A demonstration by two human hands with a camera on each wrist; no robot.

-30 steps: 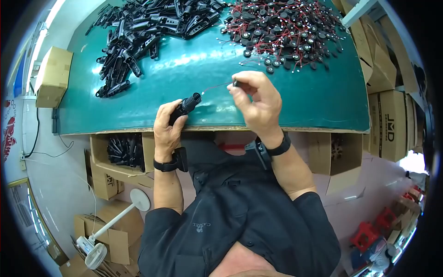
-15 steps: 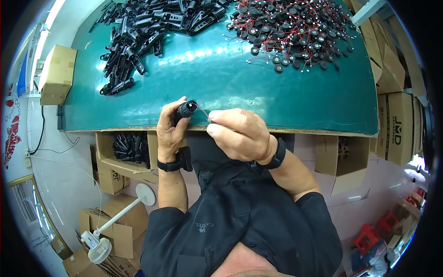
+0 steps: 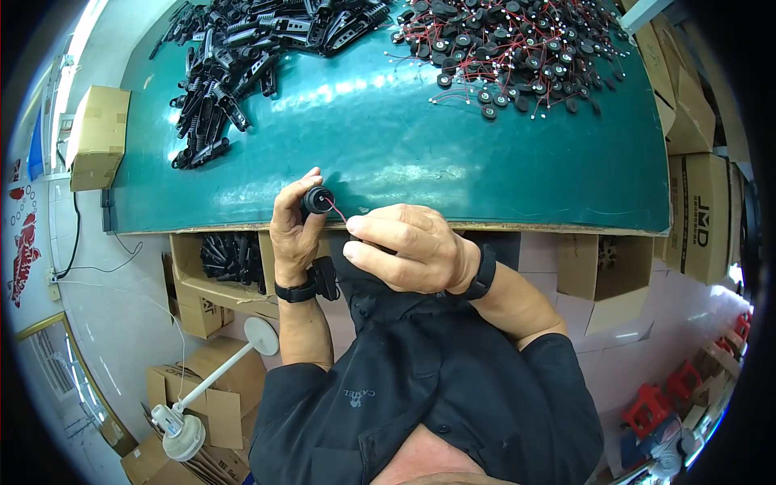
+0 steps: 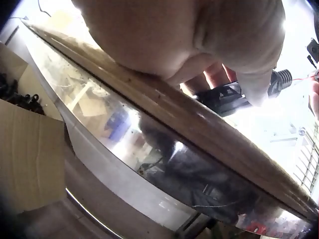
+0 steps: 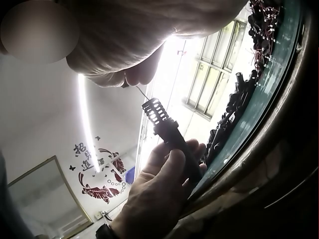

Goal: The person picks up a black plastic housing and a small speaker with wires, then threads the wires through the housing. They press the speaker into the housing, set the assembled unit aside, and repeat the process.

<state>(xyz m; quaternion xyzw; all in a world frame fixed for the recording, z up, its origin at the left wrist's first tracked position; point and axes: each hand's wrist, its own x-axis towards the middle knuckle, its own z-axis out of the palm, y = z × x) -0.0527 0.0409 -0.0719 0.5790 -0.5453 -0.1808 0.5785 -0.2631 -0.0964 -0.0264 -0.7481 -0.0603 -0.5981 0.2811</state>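
A black plastic tube-shaped housing (image 3: 318, 200), its open round end turned up toward the head camera, is gripped by my left hand (image 3: 291, 226) at the table's near edge. Seen from the right wrist, that housing (image 5: 168, 130) has a slotted, cage-like end and a plain body between thumb and fingers. Just right of it my right hand (image 3: 414, 249) pinches a thin red wire (image 3: 339, 212) close to its fingertips. The wire's other end, with a small white connector, is at the housing's mouth. Whatever else the right fingers hold is hidden behind them.
A pile of similar black housings (image 3: 218, 101) covers the green table's (image 3: 388, 137) back left. Round black parts with red wires (image 3: 517, 61) are heaped at the back right. Cardboard boxes (image 3: 222, 287) with parts stand under the near edge on both sides.
My right hand has come down and left, bringing the wire's connector to the housing's mouth. The housing has turned its open end up toward the head camera.
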